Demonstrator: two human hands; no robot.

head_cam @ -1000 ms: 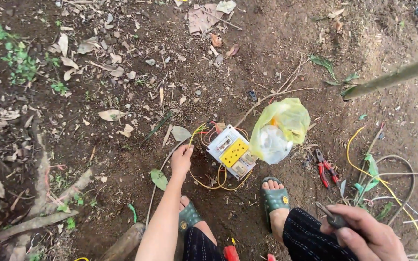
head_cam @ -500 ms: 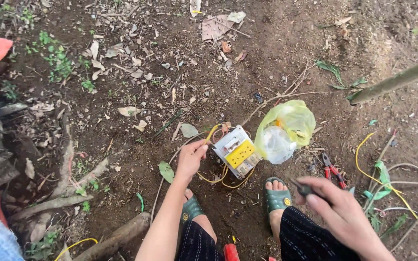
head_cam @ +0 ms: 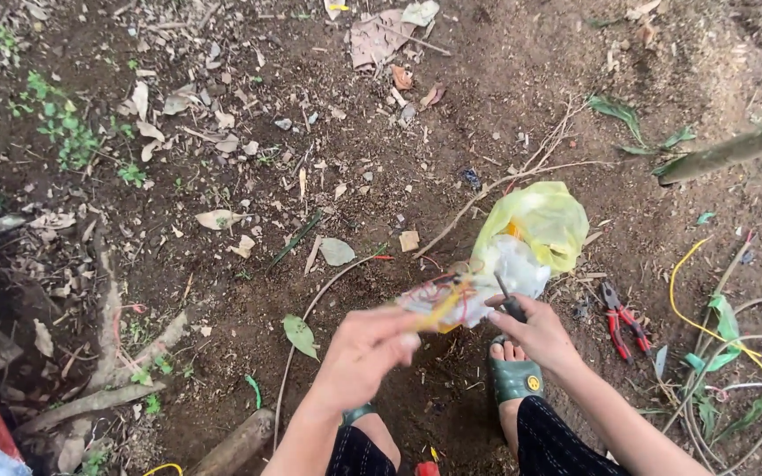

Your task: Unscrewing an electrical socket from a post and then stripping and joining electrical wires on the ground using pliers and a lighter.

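Nearest, bottom edge: two bare knees in dark shorts, green sandal (head_cam: 515,381) on the foot at 5 o'clock.

Left hand (head_cam: 365,351), just below centre, fingers curled tight around one end of a blurred small box (head_cam: 441,304) trailing yellow and red wires; box lifted off the soil, motion-blurred, detail cannot be told.

Right hand (head_cam: 535,330), at 4 o'clock from centre, fingers pinched narrow on a thin dark tool (head_cam: 510,300), its tip pointing up toward the box. The two hands are close, box between them.

Just beyond the box, touching or overlapping it: yellow-green plastic bag (head_cam: 544,225) with a white bag (head_cam: 513,269) under it.

At 3 o'clock on bare soil: red-handled pliers (head_cam: 621,319), near the right wrist. Farther right, loose cables (head_cam: 734,339), yellow and grey, among green leaves.

At 9 o'clock: roots (head_cam: 108,353) and dead leaves. At 12 o'clock, far: a large brown dry leaf (head_cam: 381,35). At 2 o'clock: a green stalk (head_cam: 734,150) slanting in from the edge.
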